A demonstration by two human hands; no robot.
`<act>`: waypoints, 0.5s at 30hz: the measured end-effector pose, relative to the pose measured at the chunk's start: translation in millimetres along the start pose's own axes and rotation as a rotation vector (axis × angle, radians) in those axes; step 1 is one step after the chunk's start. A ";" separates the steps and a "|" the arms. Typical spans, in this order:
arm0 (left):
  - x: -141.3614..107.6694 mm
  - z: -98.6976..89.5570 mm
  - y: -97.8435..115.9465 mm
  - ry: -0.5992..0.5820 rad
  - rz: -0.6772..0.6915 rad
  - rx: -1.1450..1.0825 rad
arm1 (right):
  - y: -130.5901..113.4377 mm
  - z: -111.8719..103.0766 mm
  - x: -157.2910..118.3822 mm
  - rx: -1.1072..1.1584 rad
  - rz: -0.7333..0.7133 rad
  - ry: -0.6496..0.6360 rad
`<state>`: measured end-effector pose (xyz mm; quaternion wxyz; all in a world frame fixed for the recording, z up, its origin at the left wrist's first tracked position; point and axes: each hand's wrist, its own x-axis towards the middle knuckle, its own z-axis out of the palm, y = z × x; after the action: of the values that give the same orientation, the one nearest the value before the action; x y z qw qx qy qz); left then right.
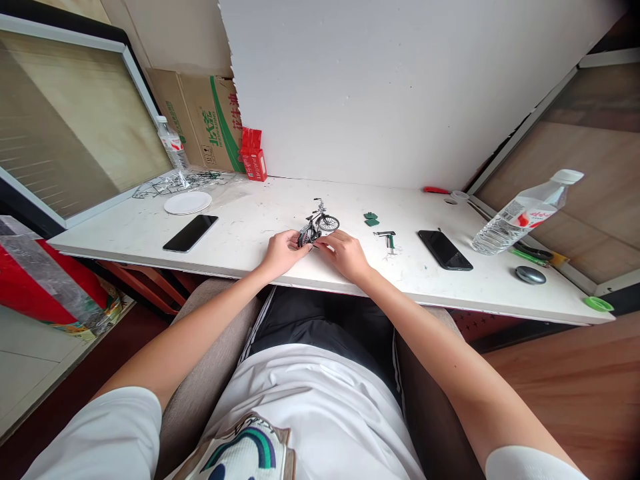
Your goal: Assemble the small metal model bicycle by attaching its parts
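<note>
A small black model bicycle [320,221] is held near the table's front edge, its front wheel pointing away to the right. My left hand [286,253] is closed on its rear part, with thumb and fingers around the rear wheel. At the lower side of the bicycle, my right hand [346,253] is closed in a pinch, fingertips close to the left thumb. What those fingertips grip is too small to make out. To the right lie green flat pieces [371,219] and a small green-and-black part [389,241].
On the white table [250,233], a phone [191,233] and white plate [187,203] lie left, near thin dark sprues [175,183] and a bottle [173,143]. Right are another phone [445,250], a tilted bottle [525,213], a mouse [531,275] and a green lid [599,304].
</note>
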<state>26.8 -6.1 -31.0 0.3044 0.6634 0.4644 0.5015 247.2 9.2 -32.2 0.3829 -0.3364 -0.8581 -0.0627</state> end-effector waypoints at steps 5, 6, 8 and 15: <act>-0.4 0.1 1.7 -0.002 0.013 0.003 | 0.6 0.1 -0.2 0.001 -0.001 -0.006; -0.5 0.2 1.9 0.001 0.018 0.006 | 0.7 0.1 -0.4 -0.007 -0.005 -0.010; -1.0 0.7 2.0 0.017 0.025 0.011 | 0.8 -0.2 -0.6 -0.033 -0.019 -0.017; -7.4 5.7 3.9 0.068 0.043 0.009 | -1.2 0.0 -0.8 -0.105 -0.027 -0.018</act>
<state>32.9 -14.1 -32.2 0.2749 0.6570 0.4624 0.5282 246.8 7.9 -32.6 0.3560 -0.3448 -0.8616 -0.1096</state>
